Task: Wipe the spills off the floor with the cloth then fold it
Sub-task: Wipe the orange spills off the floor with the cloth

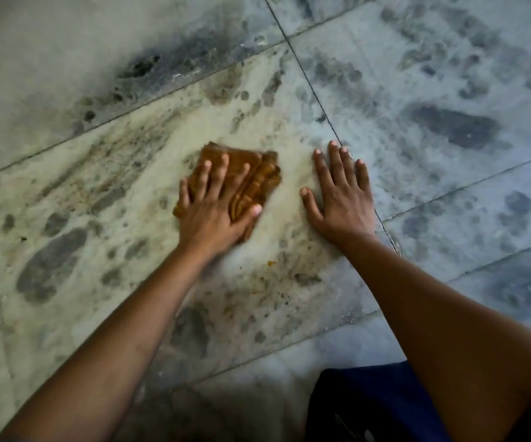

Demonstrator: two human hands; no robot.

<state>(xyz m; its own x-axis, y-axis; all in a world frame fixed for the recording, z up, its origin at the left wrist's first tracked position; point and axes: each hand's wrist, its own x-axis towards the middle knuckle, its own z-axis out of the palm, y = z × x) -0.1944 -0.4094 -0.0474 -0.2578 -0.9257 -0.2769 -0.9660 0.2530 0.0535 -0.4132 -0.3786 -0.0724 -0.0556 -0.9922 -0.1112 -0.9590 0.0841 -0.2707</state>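
Observation:
A bunched orange-brown cloth (257, 177) lies on the pale stone floor tile (149, 161) near the middle of the view. My left hand (216, 208) presses flat on top of it, fingers spread over its left half, thumb on its lower right edge. My right hand (342, 189) rests palm down on the bare tile just right of the cloth, fingers apart, holding nothing. Small orange-brown spill specks (265, 271) dot the tile below the cloth, between my forearms. The hand and cloth look slightly blurred.
The floor is mottled grey and cream stone with dark patches (452, 126) and thin grout lines (318, 100). A dark blue garment on my leg (372, 406) shows at the bottom edge.

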